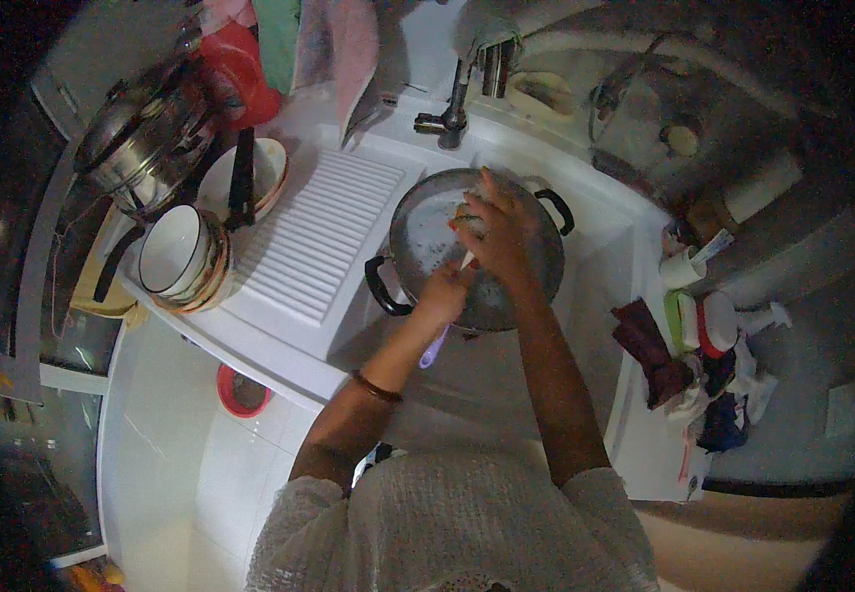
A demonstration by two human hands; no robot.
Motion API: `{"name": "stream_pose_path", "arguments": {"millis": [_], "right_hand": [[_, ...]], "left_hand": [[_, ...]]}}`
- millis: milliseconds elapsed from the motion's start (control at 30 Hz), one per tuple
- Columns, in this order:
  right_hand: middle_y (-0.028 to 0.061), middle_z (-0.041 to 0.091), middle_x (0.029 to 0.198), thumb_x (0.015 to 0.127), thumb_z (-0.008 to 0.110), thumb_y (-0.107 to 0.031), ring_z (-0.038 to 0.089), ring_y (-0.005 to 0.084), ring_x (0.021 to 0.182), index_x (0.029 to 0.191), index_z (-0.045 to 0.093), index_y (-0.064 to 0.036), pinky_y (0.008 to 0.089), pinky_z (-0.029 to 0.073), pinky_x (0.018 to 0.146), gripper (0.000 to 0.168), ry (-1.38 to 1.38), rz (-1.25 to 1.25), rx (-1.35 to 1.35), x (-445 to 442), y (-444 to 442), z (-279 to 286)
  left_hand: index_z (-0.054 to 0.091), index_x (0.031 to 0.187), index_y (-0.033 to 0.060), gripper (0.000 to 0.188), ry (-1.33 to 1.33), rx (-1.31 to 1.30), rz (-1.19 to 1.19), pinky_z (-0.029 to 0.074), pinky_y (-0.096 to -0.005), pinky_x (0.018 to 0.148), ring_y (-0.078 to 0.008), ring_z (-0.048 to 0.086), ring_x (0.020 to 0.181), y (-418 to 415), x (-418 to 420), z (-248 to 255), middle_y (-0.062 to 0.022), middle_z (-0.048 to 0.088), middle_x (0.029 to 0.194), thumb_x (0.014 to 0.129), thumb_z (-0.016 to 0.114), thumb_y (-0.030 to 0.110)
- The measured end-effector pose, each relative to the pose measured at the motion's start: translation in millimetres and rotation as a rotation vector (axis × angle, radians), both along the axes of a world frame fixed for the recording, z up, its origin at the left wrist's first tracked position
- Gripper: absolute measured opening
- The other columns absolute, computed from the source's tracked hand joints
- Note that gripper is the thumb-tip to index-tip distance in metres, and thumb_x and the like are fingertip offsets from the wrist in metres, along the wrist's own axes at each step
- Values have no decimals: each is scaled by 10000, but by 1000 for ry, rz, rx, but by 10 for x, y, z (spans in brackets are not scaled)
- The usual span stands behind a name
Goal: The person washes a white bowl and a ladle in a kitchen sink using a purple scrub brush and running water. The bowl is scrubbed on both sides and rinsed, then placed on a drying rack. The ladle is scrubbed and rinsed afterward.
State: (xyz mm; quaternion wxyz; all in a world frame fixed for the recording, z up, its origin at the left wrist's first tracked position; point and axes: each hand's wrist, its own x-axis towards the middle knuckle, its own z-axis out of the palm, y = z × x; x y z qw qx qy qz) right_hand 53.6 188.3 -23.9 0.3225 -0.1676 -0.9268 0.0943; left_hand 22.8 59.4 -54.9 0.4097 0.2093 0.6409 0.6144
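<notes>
A wide two-handled pan (427, 214) with black handles and a soiled, wet-looking inside sits in the white sink (597, 274). My left hand (446, 292) is closed on a thin utensil with a purple handle (433, 351), whose end sticks out below the fist. A pale part of it shows between the hands. Over the pan, my right hand (494, 229) has its fingers spread and bent near the utensil's upper end. Whether they touch or hold anything there cannot be told.
The ribbed washboard (331, 229) lies left of the pan. Stacked bowls (172, 251), a steel pot (139, 159) and another bowl (272, 166) stand further left. A faucet (453, 122) rises behind the pan. Dark cloth (649, 355) and brushes lie on the right rim.
</notes>
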Motion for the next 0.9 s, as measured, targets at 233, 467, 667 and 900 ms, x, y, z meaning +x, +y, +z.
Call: {"name": "stream_pose_path", "arguments": {"millis": [233, 467, 667, 900], "right_hand": [[65, 552, 1131, 762, 582, -283, 509, 259, 1000, 952, 650, -123, 359, 364, 887, 259, 96, -34, 14, -159, 454, -86], [77, 625, 862, 809, 538, -305, 568, 190, 768, 870, 667, -81, 303, 428, 750, 266, -122, 176, -596, -186, 708, 322], [102, 623, 937, 807, 500, -344, 576, 247, 817, 957, 645, -134, 346, 442, 770, 296, -246, 250, -824, -125, 999, 371], [36, 604, 826, 783, 561, -284, 551, 163, 714, 942, 634, -82, 306, 457, 634, 267, -118, 110, -1315, -8, 791, 597]], "left_hand": [[550, 1012, -2, 307, 401, -60, 66, 413, -371, 624, -264, 548, 684, 57, 113, -146, -173, 571, 739, 899, 462, 269], [544, 960, -10, 261, 495, 32, 71, 413, -389, 594, -330, 547, 628, -30, 179, 33, -222, 546, 701, 894, 459, 228], [544, 924, -18, 256, 548, 77, 81, 409, -408, 578, -371, 549, 628, -36, 224, 111, -237, 537, 671, 894, 459, 221], [528, 838, -36, 321, 632, 50, 70, 409, -446, 586, -418, 549, 660, -34, 221, 127, -270, 539, 683, 895, 469, 275]]}}
